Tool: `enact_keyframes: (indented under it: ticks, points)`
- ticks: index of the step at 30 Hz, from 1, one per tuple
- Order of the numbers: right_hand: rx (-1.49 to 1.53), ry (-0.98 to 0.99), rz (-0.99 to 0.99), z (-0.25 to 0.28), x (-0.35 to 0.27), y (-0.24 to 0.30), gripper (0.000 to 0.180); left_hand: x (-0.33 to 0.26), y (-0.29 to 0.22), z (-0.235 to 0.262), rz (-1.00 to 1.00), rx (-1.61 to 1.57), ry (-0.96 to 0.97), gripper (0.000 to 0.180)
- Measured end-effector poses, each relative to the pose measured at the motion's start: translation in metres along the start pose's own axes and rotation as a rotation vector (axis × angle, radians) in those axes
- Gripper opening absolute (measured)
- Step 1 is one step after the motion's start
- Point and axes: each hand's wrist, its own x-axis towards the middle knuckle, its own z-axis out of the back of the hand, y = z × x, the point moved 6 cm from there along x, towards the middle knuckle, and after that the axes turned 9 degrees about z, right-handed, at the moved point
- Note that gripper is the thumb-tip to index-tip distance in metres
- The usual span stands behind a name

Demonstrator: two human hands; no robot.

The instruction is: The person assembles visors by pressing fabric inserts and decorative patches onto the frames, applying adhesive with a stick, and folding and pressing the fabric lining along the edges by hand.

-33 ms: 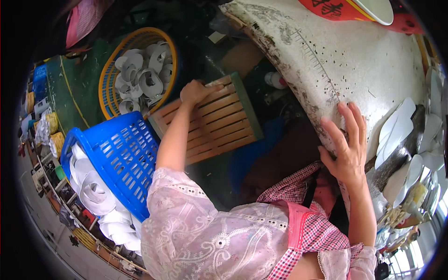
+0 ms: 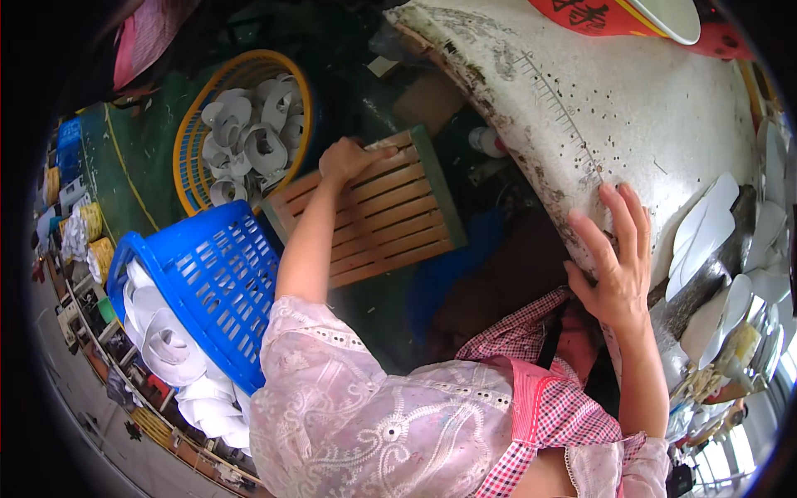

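Stretched out to the far left, my left hand [image 2: 347,162] grips the upper edge of a wooden slatted stool [image 2: 394,216]. Its fingertips are partly hidden behind that edge. The stool has green end rails and stands tilted above the dark floor. On the right, my right hand [image 2: 613,261] lies with spread fingers on the near edge of a worn white worktable [image 2: 614,108], holding nothing. Beside my left arm leans a blue plastic basket [image 2: 220,274] with curled white pieces [image 2: 170,340] in it. Beyond the stool is a yellow-orange round basket [image 2: 189,137] of similar pieces.
Flat white cut pieces [image 2: 704,228] lie along the table's right side. A red container [image 2: 581,17] with a white rim stands at the table's far end. A white bottle-like object [image 2: 488,141] is below the table edge. Cluttered shelving [image 2: 91,290] runs along the far left.
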Motion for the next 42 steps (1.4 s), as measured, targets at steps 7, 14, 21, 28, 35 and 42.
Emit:
enact_keyframes:
  ticks: [7, 14, 21, 28, 35, 42]
  points:
    - [-0.018, -0.002, 0.006, 0.003, 0.001, 0.001, 0.074, 0.066, -0.026, 0.06, -0.052, -0.138, -0.065, 0.088]
    - [-0.01, -0.047, 0.047, 0.0, 0.002, -0.001, 0.072, 0.067, -0.029, 0.078, -0.497, -0.081, -0.609, 0.051]
    - [-0.089, 0.077, 0.068, -0.005, 0.01, 0.012, 0.082, -0.166, 0.024, -0.077, -0.396, -0.382, -0.7, 0.034]
    - [-0.09, 0.114, 0.077, -0.023, 0.013, 0.027, 0.085, -0.263, 0.065, -0.254, 0.434, -0.268, 0.005, 0.065]
    - [-0.12, 0.181, 0.194, -0.022, 0.01, 0.026, 0.076, -0.278, 0.058, -0.272, 0.449, -0.253, -0.202, 0.064]
    - [-0.224, 0.196, 0.247, -0.024, 0.013, 0.028, 0.085, -0.35, 0.045, -0.34, 0.305, -0.293, -0.313, 0.062]
